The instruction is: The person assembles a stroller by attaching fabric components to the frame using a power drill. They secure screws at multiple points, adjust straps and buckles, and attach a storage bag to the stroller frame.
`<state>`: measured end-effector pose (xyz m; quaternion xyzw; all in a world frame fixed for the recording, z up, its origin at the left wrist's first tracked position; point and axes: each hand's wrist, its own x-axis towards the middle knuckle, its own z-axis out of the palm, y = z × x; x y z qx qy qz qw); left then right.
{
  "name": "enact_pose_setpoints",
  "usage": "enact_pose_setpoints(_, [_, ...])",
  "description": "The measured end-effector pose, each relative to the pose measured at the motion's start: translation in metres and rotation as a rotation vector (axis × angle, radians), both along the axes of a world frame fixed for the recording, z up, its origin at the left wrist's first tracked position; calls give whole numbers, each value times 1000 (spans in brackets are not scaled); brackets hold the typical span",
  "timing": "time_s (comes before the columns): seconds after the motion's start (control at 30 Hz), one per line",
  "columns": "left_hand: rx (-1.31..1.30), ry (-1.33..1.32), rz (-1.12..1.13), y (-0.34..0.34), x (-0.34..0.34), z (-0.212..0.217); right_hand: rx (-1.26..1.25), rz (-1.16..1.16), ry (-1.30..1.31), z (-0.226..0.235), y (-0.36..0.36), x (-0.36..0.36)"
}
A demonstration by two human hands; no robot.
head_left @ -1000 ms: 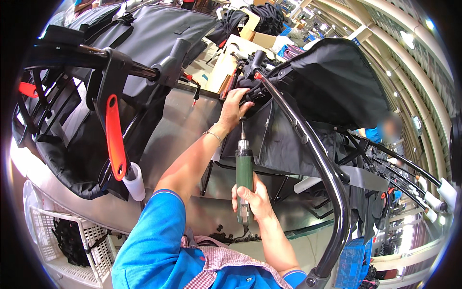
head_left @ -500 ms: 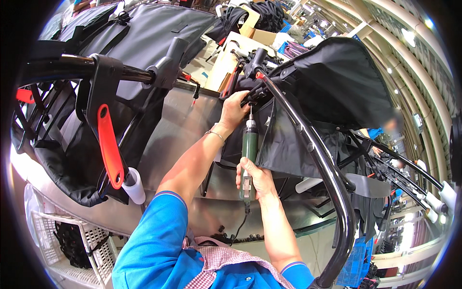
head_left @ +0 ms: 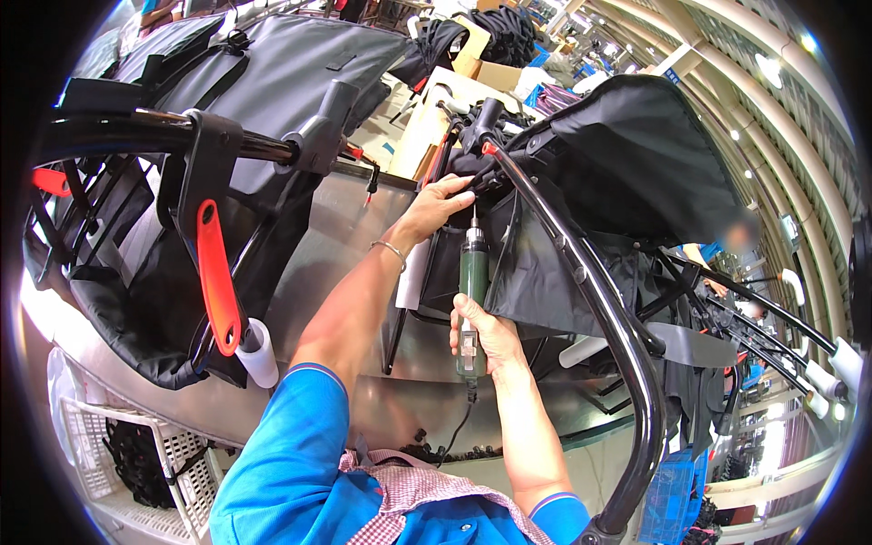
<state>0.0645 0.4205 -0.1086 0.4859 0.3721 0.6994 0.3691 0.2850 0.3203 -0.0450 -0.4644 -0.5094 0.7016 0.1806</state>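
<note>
My right hand (head_left: pixel 490 338) is wrapped round a green electric screwdriver (head_left: pixel 473 271), held upright with its bit pointing away from me and its cord trailing toward me. The bit's tip is close to a dark joint of a black stroller frame (head_left: pixel 568 238); whether it touches is too small to tell. At that joint my left hand (head_left: pixel 438 207) has its thumb and fingers closed on a black part of the frame, beside the bit. Black fabric (head_left: pixel 554 272) and a black canopy (head_left: pixel 636 154) hang from this frame on the right.
Another stroller with black fabric (head_left: pixel 300 64) and a red lever (head_left: pixel 216 277) stands at left. Under both is a metal worktable (head_left: pixel 350 218). A white plastic basket (head_left: pixel 173 454) is lower left, a blue crate (head_left: pixel 668 495) lower right. Cartons (head_left: pixel 500 74) lie beyond; another person works at far right.
My left hand has shifted slightly left and turned, uncovering more of the bit. A white sleeve on a tube shows more beside my left forearm. The screwdriver stays in my right hand, almost unmoved.
</note>
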Motion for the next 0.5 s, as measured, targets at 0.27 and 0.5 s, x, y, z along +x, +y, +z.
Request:
enact_pose_setpoints(0.27, [-11,-104,-11,-2,8,-3,-156,101,273,-8,8,3])
enact_pose_setpoints(0.5, [-79,-114,58,-15,17,10,-118,95,158,-15,7,2])
